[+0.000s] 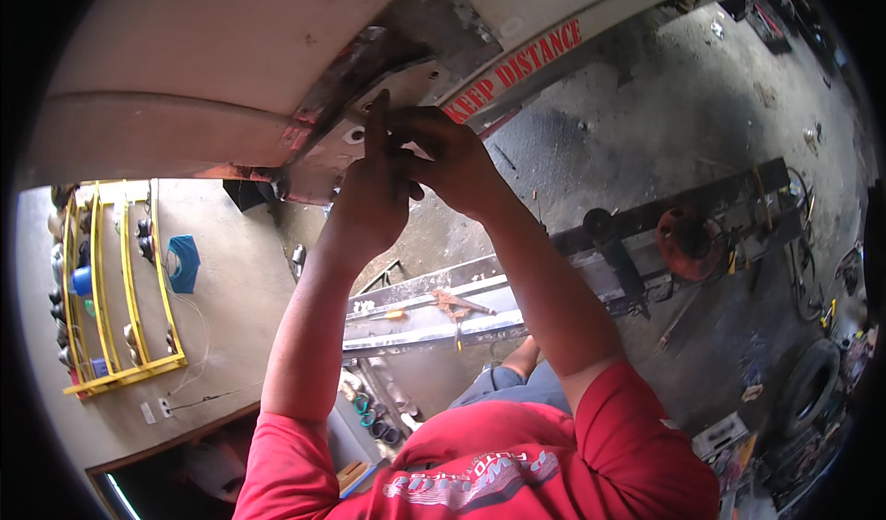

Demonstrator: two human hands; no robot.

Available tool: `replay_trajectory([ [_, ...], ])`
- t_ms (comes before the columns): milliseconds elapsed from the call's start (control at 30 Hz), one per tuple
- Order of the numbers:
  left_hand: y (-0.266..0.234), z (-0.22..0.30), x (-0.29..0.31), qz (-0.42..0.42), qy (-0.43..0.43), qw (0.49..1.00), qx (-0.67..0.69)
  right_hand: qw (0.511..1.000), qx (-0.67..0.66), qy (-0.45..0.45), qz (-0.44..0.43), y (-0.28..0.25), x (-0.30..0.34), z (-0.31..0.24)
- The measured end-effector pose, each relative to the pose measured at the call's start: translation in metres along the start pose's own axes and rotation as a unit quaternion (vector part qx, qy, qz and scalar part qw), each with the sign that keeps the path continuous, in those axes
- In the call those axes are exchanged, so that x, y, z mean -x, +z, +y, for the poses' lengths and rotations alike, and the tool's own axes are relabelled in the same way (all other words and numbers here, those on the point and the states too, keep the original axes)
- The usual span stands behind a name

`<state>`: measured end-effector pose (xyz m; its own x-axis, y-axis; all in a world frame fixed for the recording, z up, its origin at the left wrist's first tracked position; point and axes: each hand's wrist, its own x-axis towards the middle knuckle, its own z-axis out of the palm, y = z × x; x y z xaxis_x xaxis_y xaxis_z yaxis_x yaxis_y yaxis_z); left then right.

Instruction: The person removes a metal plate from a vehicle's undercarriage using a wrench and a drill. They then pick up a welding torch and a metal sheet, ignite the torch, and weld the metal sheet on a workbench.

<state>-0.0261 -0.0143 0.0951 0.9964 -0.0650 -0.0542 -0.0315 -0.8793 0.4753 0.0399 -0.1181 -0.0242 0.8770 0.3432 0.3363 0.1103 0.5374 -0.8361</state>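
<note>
"Where's the plate, from your end?"

"I see the pale, holed plate (420, 82) overhead, by the dark patch of the beige panel (203, 59), just beyond the hands."

"And the fingers?"

"The left hand (369, 208) points its forefinger straight toward the plate. On the right hand (450, 162) the fingers bend in close against the left. They overlap, so I can't tell whether either grips anything."

"What worries me?"

"I'd say a fingertip nicked or pinched, if those hole edges are sharp. Both arms reach well up, so tiredness could make a hand slip. Anything small between the fingers could fall, because I see nothing under them to catch it before the floor (554, 155) or the worktop (489, 324), where a rust-coloured piece (450, 303) lies."
</note>
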Motion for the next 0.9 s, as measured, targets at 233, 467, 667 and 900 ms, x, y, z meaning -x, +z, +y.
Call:
replay_trajectory([
  [233,0.002,0.010,-0.001,0.017,-0.044,0.999,0.011,0.998,-0.030,0.060,0.011,0.004,0.000,-0.009],
  [467,0.011,0.006,-0.007,0.067,-0.057,0.996,-0.022,0.996,-0.034,0.041,0.074,0.017,0.001,-0.006],
  [667,0.016,0.003,-0.011,0.102,-0.009,0.994,-0.022,0.991,-0.061,0.018,0.120,0.025,-0.004,-0.015],
  [900,0.020,-0.002,-0.015,0.106,0.060,0.982,-0.141,0.991,0.077,-0.004,0.109,0.024,-0.005,-0.006],
])
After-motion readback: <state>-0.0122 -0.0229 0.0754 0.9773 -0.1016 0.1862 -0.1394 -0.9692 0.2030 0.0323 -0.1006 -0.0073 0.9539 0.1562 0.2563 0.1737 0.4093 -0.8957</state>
